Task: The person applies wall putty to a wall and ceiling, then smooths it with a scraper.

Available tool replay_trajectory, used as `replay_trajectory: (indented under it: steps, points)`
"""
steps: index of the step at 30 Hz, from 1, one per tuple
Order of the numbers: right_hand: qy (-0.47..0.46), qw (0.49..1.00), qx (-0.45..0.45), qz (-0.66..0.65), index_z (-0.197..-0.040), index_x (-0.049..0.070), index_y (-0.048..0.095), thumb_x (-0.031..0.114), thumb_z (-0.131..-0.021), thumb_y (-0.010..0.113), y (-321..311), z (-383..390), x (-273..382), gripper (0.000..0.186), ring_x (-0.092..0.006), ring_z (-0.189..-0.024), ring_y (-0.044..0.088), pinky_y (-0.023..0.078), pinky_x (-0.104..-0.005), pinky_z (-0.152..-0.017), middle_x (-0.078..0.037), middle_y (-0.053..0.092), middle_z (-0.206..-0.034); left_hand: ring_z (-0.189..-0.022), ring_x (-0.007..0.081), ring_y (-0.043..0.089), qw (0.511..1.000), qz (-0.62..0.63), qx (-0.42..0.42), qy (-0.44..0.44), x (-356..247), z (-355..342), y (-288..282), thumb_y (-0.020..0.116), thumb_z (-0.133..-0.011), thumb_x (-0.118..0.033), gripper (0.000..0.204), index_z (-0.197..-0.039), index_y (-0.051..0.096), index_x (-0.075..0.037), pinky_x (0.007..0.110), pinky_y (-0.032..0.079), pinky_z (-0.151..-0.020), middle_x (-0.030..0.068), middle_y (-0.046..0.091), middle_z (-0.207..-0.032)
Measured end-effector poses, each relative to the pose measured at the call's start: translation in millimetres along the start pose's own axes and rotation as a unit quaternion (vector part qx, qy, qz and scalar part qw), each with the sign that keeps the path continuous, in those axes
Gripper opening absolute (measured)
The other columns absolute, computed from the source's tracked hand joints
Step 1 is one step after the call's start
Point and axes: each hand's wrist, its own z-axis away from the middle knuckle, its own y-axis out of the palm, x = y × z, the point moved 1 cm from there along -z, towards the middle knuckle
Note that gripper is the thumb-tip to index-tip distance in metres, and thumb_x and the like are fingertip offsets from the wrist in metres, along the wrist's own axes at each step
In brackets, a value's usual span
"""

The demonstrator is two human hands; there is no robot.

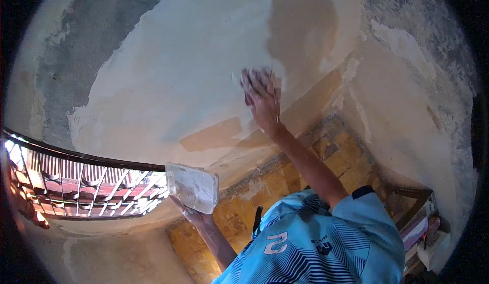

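Note:
My right hand (261,95) is raised to the wall, its fingers, smeared with white paste, pressed over a thin flat spreader (236,77). Only the pale edges of that spreader show at the sides of the fingers, and it seems to lie against the wall (188,65). Lower and to the left, my left hand (191,214) grips the bottom edge of a shallow rectangular plastic tub (197,188), tilted, with whitish paste inside. A smooth pale coat covers much of the wall around my right hand, with tan patches below it.
Bare grey plaster (76,55) borders the pale coat at the left. A barred window (97,187) opens at lower left. The side wall (402,111) meets this one at a corner on the right. Yellow floor tiles (326,154) lie below, and a wooden frame (412,207) with piled items stands lower right.

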Motion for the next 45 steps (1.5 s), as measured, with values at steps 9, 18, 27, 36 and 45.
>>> replay_trajectory:
  steps: [9, 18, 27, 36, 45]
  points:
    - [0.131, 0.964, -0.137, -0.189, -0.127, 0.001, 0.052, -0.004, -0.08, 0.05, -23.7, -23.7, -49.1, 0.047, -0.0328, -0.096, 0.059, 0.043, -0.0388, -0.088, -0.015, 0.058, -0.121, -0.13, 0.0317, 0.034, 1.0, 0.008, -0.023, 0.007, -8.2, -10.4, -1.5, 0.049, -0.092, -0.05, 0.066, -0.142, 0.029, -0.011, 0.053, 0.032, -0.108, 0.0119, 0.034, -0.143]
    - [0.057, 0.952, 0.072, -0.292, -0.139, 0.009, 0.041, -0.01, -0.08, 0.044, 7.5, 21.8, 92.9, 0.062, -0.0263, -0.081, 0.054, 0.045, -0.0336, -0.081, -0.013, 0.061, -0.114, -0.129, 0.032, 0.036, 0.999, -0.022, -0.03, 0.017, -8.9, -8.7, -7.6, 0.048, -0.092, -0.051, 0.067, -0.142, 0.028, -0.011, 0.052, 0.033, -0.107, 0.0125, 0.033, -0.144]
    - [0.169, 0.968, -0.128, -0.137, -0.124, 0.001, 0.054, 0.013, -0.095, 0.04, -106.9, -131.9, -122.0, 0.034, -0.036, -0.084, 0.061, 0.046, -0.0419, -0.077, -0.022, 0.064, -0.097, -0.128, 0.0312, 0.036, 0.999, -0.005, -0.033, -0.008, 30.4, 13.2, 44.8, 0.05, -0.09, -0.053, 0.07, -0.141, 0.029, -0.011, 0.052, 0.034, -0.106, 0.0121, 0.034, -0.143]
    - [0.097, 0.925, 0.07, -0.361, -0.136, 0.005, 0.043, -0.005, -0.085, 0.043, -101.6, -46.5, -52.3, 0.052, -0.0311, -0.103, 0.054, 0.035, -0.0435, -0.098, -0.018, 0.056, -0.118, -0.127, 0.0315, 0.038, 0.999, 0.002, 0.014, -0.03, 109.2, 52.3, 112.3, 0.05, -0.09, -0.053, 0.069, -0.141, 0.03, -0.01, 0.053, 0.034, -0.106, 0.0125, 0.036, -0.141]
    - [0.091, 0.989, -0.082, -0.079, -0.14, 0.004, 0.035, -0.011, -0.078, 0.044, -110.6, -130.1, -162.2, 0.065, -0.0368, -0.106, 0.048, 0.035, -0.0465, -0.097, -0.019, 0.052, -0.125, -0.126, 0.0286, 0.041, 0.995, 0.052, 0.014, -0.084, 170.7, 72.5, 157.8, 0.044, -0.094, -0.05, 0.06, -0.14, 0.034, -0.013, 0.051, 0.036, -0.104, 0.0081, 0.041, -0.14]
